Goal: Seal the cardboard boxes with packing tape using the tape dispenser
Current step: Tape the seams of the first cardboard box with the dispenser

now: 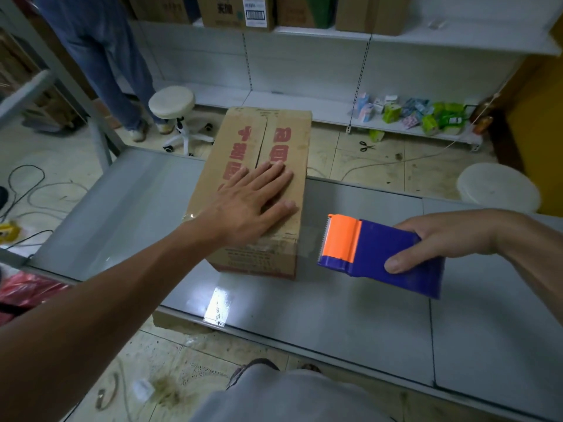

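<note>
Cardboard box [274, 138]: large red Chinese characters were printed on both top flaps, upside down to the viewer. One looked like 回; the rest could not be read with certainty. The left hand [246, 205] lay flat over part of that print. The near side of the same box had lines of small red print, too fine to read. Far behind the box, on a shelf, a second carton [222, 16] carried the black characters 无限. Just beside them was a white barcode label [255, 12], digits illegible.

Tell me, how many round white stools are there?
2. One wheeled stool stands on the floor behind the cardboard box, to its left; the second stool, only its seat showing, is past the table's far right edge. More may be hidden.
</note>
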The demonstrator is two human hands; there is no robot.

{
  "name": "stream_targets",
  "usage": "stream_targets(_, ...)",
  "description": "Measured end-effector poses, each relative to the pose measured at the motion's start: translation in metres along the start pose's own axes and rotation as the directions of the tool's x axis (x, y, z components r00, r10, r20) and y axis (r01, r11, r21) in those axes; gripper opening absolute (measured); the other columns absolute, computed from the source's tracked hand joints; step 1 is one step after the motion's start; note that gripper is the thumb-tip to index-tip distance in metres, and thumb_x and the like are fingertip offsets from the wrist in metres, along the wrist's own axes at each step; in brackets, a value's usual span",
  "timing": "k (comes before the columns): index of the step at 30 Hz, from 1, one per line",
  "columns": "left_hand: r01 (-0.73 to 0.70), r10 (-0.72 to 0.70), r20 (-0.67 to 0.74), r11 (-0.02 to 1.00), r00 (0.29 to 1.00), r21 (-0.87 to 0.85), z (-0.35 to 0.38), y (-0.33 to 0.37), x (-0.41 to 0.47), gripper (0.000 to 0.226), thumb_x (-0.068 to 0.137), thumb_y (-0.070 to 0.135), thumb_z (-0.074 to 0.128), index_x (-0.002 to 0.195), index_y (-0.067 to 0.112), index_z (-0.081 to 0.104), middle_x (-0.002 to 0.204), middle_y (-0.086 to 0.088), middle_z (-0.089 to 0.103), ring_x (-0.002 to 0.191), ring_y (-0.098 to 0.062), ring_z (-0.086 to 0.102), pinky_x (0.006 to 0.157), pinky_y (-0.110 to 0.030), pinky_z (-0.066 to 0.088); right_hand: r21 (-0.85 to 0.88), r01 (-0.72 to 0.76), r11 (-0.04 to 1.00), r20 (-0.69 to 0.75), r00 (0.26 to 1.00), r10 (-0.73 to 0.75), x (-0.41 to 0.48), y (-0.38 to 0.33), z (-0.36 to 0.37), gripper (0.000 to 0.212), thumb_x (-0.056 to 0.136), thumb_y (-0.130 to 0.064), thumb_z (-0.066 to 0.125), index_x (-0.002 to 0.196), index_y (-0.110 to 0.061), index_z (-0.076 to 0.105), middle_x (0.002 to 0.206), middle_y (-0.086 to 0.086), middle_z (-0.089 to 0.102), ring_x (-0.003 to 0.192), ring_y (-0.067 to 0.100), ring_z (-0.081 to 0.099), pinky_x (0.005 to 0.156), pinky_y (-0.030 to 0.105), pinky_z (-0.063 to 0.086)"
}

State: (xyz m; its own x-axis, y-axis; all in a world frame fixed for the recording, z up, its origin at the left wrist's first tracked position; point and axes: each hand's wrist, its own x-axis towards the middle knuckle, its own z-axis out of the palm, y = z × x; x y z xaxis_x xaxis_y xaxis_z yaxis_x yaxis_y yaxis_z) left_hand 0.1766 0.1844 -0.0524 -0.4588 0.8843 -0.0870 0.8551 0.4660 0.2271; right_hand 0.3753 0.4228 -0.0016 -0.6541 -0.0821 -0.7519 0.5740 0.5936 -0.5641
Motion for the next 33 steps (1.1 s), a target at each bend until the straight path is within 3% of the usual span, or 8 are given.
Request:
stream_targets(6, 0.002, -0.002, 0.009, 1.0, 1.0, -0.015, -0.002, 0.0, -0.002, 0.086, 0.08, 0.082, 0.006, 0.154, 0.04, 0.0, 0.163, 0.015, -0.006, 0.147, 0.0, -0.012, 0.122, -0.033, -0.007, -0.022, -0.024, 0.999, 0.004, 1.0, 0.024, -0.003, 0.007, -0.002, 0.051, 0.066, -0.049, 0.07, 0.108, -0.021, 0.063, 0.098, -0.005, 0.073, 0.092, 0.014, 0.07, 0.079, 0.026, 0.054)
stream_targets(14, -0.003, 0.004, -0.011, 0.999, 1.0, 0.035, 0.002, -0.001, 0.001, 0.087, 0.079, 0.081, 0.005, 0.154, 0.039, 0.0, 0.162, 0.013, -0.006, 0.147, -0.001, -0.012, 0.121, -0.032, -0.009, -0.024, -0.101, 0.995, -0.056, 0.993, 0.1, 0.009, -0.002, 0.0, 0.05, 0.061, -0.048, 0.073, 0.099, -0.015, 0.069, 0.093, 0.002, 0.075, 0.086, 0.022, 0.072, 0.069, 0.024, 0.052)
stream_targets(18, -0.006, 0.007, -0.033, 1.0, 0.999, 0.017, 0.005, -0.001, 0.001, 0.088, 0.079, 0.082, 0.008, 0.155, 0.038, 0.006, 0.163, 0.013, -0.002, 0.148, -0.002, -0.007, 0.122, -0.033, -0.005, -0.133, -0.206, 0.97, -0.132, 0.973, 0.189, 0.013, -0.023, 0.001, 0.042, 0.067, -0.043, 0.081, 0.093, -0.012, 0.071, 0.087, 0.004, 0.075, 0.08, 0.022, 0.071, 0.066, 0.024, 0.049)
stream_targets(23, -0.002, 0.003, -0.019, 1.0, 1.0, 0.03, 0.002, 0.001, 0.001, 0.088, 0.078, 0.081, 0.009, 0.155, 0.038, 0.006, 0.163, 0.014, -0.002, 0.148, -0.002, -0.007, 0.12, -0.032, -0.007, -0.284, -0.343, 0.895, -0.189, 0.936, 0.298, 0.026, -0.066, -0.002, 0.029, 0.075, -0.043, 0.075, 0.086, -0.017, 0.068, 0.089, 0.004, 0.071, 0.082, 0.023, 0.068, 0.071, 0.028, 0.048)
stream_targets(27, -0.003, 0.004, -0.02, 0.999, 1.0, 0.051, 0.0, 0.003, 0.002, 0.088, 0.078, 0.08, 0.006, 0.155, 0.038, 0.003, 0.163, 0.014, -0.003, 0.148, -0.001, -0.008, 0.118, -0.03, -0.007, -0.394, -0.407, 0.824, -0.218, 0.912, 0.347, 0.019, -0.085, -0.007, 0.027, 0.08, -0.042, 0.071, 0.088, -0.018, 0.064, 0.095, 0.007, 0.068, 0.086, 0.025, 0.065, 0.069, 0.03, 0.045)
stream_targets(33, 0.021, -0.02, -0.005, 0.998, 1.0, 0.056, -0.001, 0.006, 0.0, 0.091, 0.074, 0.083, 0.005, 0.154, 0.04, 0.004, 0.163, 0.014, -0.003, 0.148, -0.002, -0.007, 0.12, -0.032, -0.006, -0.405, -0.409, 0.817, -0.262, 0.909, 0.325, 0.019, -0.09, 0.007, 0.033, 0.081, -0.044, 0.069, 0.099, -0.016, 0.065, 0.103, 0.009, 0.067, 0.085, 0.025, 0.063, 0.064, 0.029, 0.042)
